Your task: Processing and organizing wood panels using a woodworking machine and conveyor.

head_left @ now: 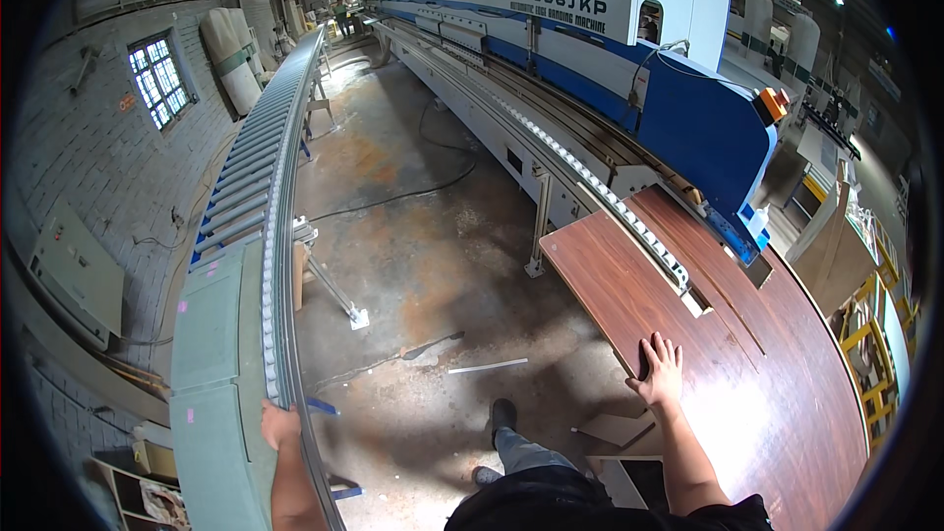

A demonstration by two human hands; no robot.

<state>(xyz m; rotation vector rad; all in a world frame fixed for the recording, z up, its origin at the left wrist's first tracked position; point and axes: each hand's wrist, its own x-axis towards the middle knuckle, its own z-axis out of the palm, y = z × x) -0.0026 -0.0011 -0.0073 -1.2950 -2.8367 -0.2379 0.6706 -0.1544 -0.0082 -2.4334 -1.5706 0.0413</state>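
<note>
My left hand (280, 421) is at the lower left, its fingers curled at the end of a long wheeled guide rail (268, 310), beside pale green panels (208, 329). What it grips, if anything, is hidden. My right hand (661, 371) lies palm down with its fingers spread on the near left edge of a brown wood-grain tabletop (610, 280). A small dark patch shows between its thumb and index finger. Set into the tabletop, a strip of white rollers (644, 234) ends a little beyond that hand.
A long white and blue machine (590, 59) runs away on the right, with an orange-red button box (771, 103) at its near end. On the left, a roller conveyor (241, 172) extends far back. A cable (393, 202) and a pale strip (489, 367) lie on the concrete floor between them.
</note>
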